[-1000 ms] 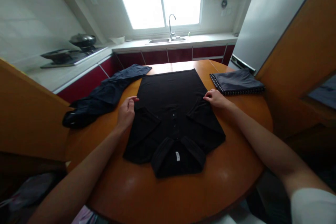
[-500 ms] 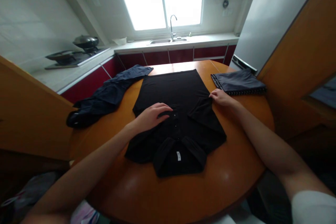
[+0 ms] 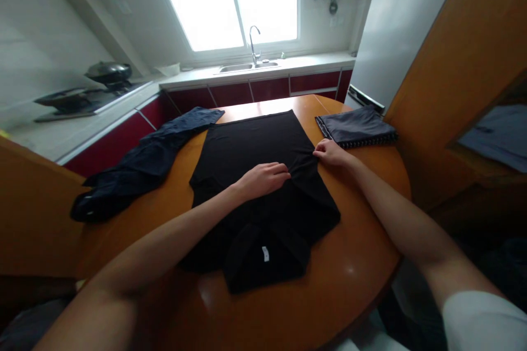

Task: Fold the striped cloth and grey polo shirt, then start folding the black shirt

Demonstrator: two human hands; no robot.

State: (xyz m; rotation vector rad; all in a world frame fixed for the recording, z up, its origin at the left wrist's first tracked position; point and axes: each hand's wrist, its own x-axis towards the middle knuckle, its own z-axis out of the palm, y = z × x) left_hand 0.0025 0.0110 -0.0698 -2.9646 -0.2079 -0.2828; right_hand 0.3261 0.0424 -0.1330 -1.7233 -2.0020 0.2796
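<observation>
A black polo shirt lies flat on the round wooden table, collar and white label toward me, both sleeves folded inward. My left hand lies on the middle of the shirt with its fingers stretched flat toward the right. My right hand is closed on the shirt's right edge where the sleeve folds in. The two hands sit close together, about a hand's width apart.
A crumpled dark blue garment lies at the table's left, hanging over the edge. A folded grey garment rests at the far right. Behind are a counter with a sink and a stove with pans. Wooden panels stand left and right.
My left hand left the shirt's left edge and slid across the cloth to the middle, close to my right hand. My right hand stayed at the right edge. The view shifted a little.
</observation>
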